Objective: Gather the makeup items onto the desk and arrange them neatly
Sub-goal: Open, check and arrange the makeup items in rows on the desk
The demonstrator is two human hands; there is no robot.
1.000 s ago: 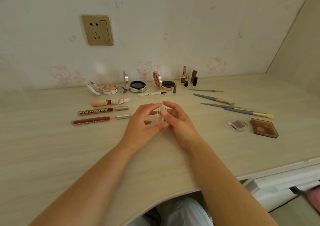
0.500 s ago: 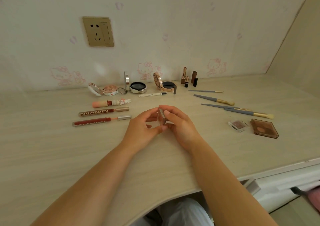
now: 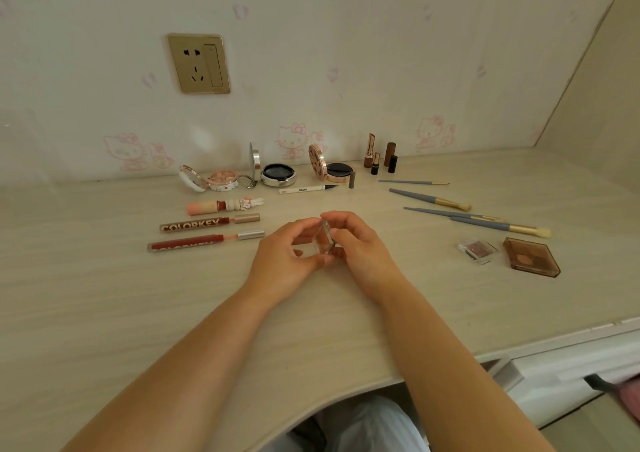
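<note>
Head | left hand (image 3: 291, 257), right hand (image 3: 360, 247) pinch clear case (image 3: 320, 240) over desk (image 3: 104, 313)

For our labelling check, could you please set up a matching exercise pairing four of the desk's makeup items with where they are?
Things:
1. clear case
2. brushes
3. COLORKEY tubes
4. brown palette

Places:
A. lying left of the hands
B. far right, near the desk edge
C. held between left hand and right hand
D. lying right of the hands, behind the palettes

Pairs: 1-C, 2-D, 3-A, 4-B

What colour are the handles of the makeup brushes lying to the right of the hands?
Grey-blue handles with gold ferrules on the makeup brushes, clearest in the head view.
</note>
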